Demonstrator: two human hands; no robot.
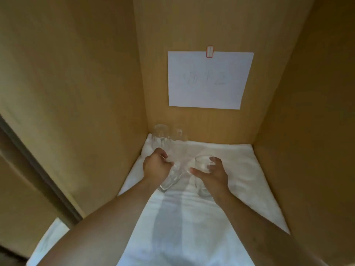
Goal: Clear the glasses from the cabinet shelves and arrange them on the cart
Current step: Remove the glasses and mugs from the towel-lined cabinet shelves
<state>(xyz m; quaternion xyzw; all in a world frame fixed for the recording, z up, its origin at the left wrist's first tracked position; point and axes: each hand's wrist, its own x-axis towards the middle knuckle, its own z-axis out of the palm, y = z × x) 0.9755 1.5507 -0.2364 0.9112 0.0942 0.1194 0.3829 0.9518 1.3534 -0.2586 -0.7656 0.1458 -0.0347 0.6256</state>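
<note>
Both my arms reach into a wooden cabinet whose shelf is covered by a white cloth (240, 169). My left hand (156, 167) grips a clear tall glass (172, 177), fingers curled round its upper part. My right hand (212, 173) curls round a clear tumbler (202, 164), thumb on its left side and fingers on its right. Two more clear glasses (169, 139) stand upright in the back left corner of the shelf, just beyond my left hand.
A white paper sheet (209, 81) with faint writing hangs on the back wall under a red-edged clip (210, 51). Wooden side walls close in on the left and right. A cabinet frame edge (38, 169) runs diagonally at the left.
</note>
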